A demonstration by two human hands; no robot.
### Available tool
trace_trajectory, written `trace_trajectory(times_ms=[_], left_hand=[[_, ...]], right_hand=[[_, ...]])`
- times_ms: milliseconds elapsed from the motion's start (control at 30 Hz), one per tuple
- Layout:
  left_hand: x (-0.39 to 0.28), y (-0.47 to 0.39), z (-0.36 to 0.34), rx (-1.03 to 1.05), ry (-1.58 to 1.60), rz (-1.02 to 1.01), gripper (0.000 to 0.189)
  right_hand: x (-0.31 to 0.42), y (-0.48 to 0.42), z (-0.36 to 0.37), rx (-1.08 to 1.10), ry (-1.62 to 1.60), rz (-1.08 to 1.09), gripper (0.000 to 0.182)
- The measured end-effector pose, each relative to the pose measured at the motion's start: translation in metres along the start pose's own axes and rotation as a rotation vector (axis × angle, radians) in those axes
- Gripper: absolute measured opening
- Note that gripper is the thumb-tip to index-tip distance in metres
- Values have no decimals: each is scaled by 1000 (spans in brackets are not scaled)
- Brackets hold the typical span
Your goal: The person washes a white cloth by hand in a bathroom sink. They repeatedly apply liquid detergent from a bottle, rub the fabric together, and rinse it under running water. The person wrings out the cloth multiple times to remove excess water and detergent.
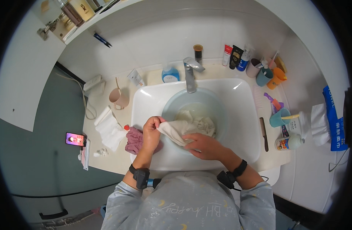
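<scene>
A wet white cloth point(176, 130) is stretched between my hands over a pale blue plastic basin point(171, 100) that stands in the white washbasin point(239, 115). My left hand point(151, 130) pinches its left end near the basin's edge. Lower and to the right, my right hand point(203, 146) grips the cloth's lower edge with bent fingers. More whitish fabric point(206, 125) lies in cloudy water in the plastic basin. Beside my left wrist a wrung pink cloth point(134, 141) rests on the washbasin's left rim. The chrome tap point(190, 76) stands behind the basin.
Left on the counter are a pink mug point(119, 99), a crumpled white towel point(110, 132) and a lit phone point(75, 139). A blue bottle point(170, 75) stands behind. To the right are a brown comb point(263, 134), a teal cup point(276, 118), an orange cup point(275, 80) and several tubes and bottles.
</scene>
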State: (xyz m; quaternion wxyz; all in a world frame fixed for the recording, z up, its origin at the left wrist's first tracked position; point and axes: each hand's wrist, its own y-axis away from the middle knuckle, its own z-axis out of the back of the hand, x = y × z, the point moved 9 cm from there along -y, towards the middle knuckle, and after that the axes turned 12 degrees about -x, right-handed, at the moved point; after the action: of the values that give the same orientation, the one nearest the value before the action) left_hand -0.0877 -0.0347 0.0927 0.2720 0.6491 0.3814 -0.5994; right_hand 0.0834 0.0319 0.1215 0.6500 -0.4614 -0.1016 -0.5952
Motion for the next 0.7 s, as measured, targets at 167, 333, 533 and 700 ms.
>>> trace_trajectory(times_ms=[167,333,533,700], left_hand=[[9,9,8,22,120,113,27],[2,15,-2,75,134,141,28],[-5,18,-2,105,102,99,28],[0,18,16,148,-114,-36,27]], right_hand=[[-71,9,11,-266,33,-462,10],[-129,21,-26,-227,-316,-938,28],[-124,3,-17,-347,-315,-792,30],[-112,-13,40,-446,-249,-797,23]])
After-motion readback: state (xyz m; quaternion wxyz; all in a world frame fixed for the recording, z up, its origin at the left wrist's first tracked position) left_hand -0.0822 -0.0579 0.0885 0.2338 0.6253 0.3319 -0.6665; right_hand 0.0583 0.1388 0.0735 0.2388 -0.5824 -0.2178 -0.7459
